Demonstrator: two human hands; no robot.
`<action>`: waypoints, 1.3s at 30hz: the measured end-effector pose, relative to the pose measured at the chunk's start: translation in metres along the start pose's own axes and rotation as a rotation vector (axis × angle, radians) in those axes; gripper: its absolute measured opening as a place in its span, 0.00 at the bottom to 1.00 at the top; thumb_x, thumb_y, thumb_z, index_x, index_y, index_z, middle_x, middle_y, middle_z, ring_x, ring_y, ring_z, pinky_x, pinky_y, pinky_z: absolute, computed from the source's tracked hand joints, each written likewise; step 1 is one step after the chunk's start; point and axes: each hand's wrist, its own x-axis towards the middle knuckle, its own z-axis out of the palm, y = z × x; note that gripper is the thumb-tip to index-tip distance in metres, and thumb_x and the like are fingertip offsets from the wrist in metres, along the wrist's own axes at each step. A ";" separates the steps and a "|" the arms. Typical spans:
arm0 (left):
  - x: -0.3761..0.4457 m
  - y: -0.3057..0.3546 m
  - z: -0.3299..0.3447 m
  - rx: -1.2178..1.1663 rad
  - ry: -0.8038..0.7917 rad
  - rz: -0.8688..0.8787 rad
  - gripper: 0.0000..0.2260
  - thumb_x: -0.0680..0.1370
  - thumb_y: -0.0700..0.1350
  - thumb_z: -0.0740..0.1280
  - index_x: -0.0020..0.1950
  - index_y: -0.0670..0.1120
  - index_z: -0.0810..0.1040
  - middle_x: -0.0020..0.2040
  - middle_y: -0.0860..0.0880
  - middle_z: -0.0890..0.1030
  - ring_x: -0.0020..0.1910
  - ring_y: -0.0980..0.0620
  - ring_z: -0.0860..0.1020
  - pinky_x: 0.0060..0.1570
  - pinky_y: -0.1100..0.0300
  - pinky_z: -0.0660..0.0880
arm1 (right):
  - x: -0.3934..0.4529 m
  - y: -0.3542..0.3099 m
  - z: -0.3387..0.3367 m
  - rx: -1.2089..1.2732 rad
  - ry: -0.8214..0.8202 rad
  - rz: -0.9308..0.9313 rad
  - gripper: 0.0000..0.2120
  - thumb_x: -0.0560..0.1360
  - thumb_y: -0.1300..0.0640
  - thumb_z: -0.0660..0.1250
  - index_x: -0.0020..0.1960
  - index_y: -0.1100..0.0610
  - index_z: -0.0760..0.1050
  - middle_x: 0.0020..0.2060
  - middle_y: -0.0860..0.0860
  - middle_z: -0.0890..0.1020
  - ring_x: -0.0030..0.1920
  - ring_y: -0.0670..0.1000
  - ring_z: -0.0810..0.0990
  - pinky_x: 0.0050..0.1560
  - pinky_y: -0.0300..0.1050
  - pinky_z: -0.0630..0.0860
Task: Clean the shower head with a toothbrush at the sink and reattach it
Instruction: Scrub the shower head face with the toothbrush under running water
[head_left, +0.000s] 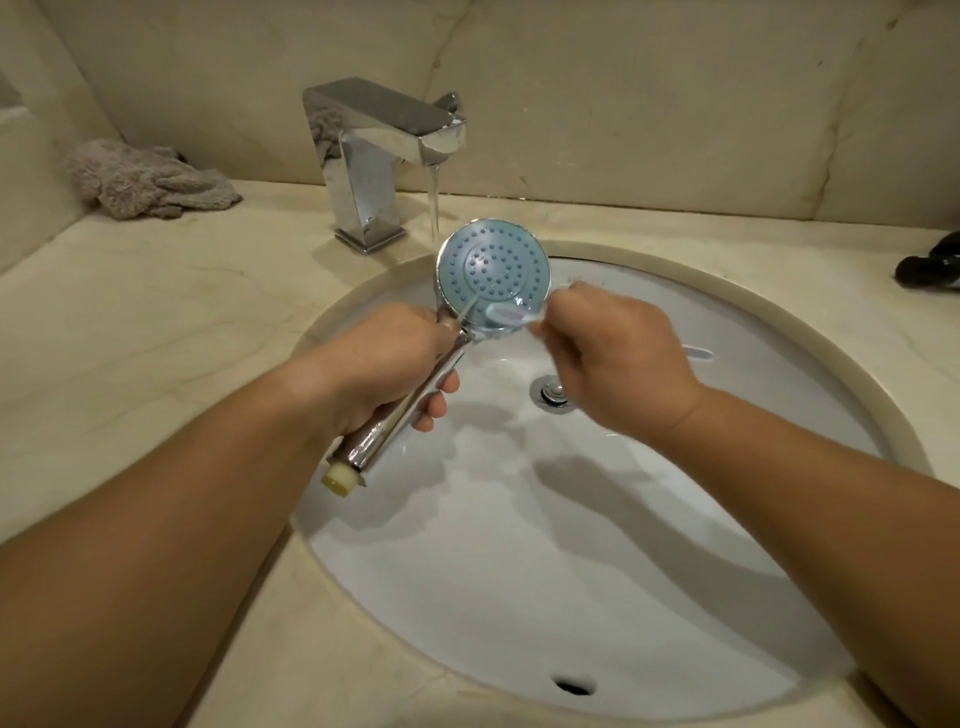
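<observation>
The shower head (492, 270) is held above the far part of the sink (649, 613), its round pale-blue spray face turned up toward the camera and dotted with rings of nozzles. Its chrome handle slopes down and to the left from the face, ending in a cream threaded fitting that juts past the sink's left rim. The handle is gripped by the left hand (395, 374), whose fingers are curled round it from underneath. The toothbrush (511, 315) is held in the right hand (618, 358), pinched between closed fingers, with its blurred white head laid against the lower edge of the spray face; the end of its handle shows beyond the hand, to the right. A thin stream of water is seen falling from the chrome faucet (384, 140) behind the shower head, and it meets the upper left edge of the face. The drain (553, 395) lies in the basin below the right hand, and an overflow slot is set in the near wall of the sink. Left of the faucet, a crumpled grey cloth (145, 179) rests on the beige marble countertop (156, 322). A dark object (930, 270), cut off by the frame, lies on the countertop right of the sink.
</observation>
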 end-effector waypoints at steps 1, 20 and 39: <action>0.000 -0.002 0.000 -0.029 -0.024 -0.016 0.11 0.87 0.47 0.58 0.52 0.43 0.75 0.36 0.43 0.79 0.26 0.48 0.77 0.28 0.55 0.75 | -0.001 -0.004 0.001 0.009 -0.034 -0.032 0.09 0.77 0.55 0.61 0.40 0.57 0.69 0.33 0.52 0.73 0.29 0.59 0.71 0.26 0.49 0.70; 0.000 0.004 0.003 -0.416 -0.155 -0.188 0.11 0.80 0.35 0.59 0.58 0.42 0.77 0.46 0.42 0.78 0.39 0.49 0.77 0.45 0.53 0.76 | 0.038 -0.016 -0.009 0.140 -0.097 0.229 0.10 0.81 0.48 0.59 0.48 0.54 0.71 0.39 0.49 0.76 0.38 0.53 0.72 0.36 0.46 0.67; 0.003 0.000 0.005 -0.432 0.020 -0.246 0.08 0.85 0.45 0.64 0.61 0.43 0.77 0.51 0.42 0.87 0.45 0.49 0.87 0.43 0.55 0.82 | 0.107 -0.029 0.014 0.416 -0.406 0.460 0.08 0.81 0.51 0.62 0.49 0.54 0.77 0.36 0.48 0.75 0.35 0.47 0.73 0.33 0.40 0.69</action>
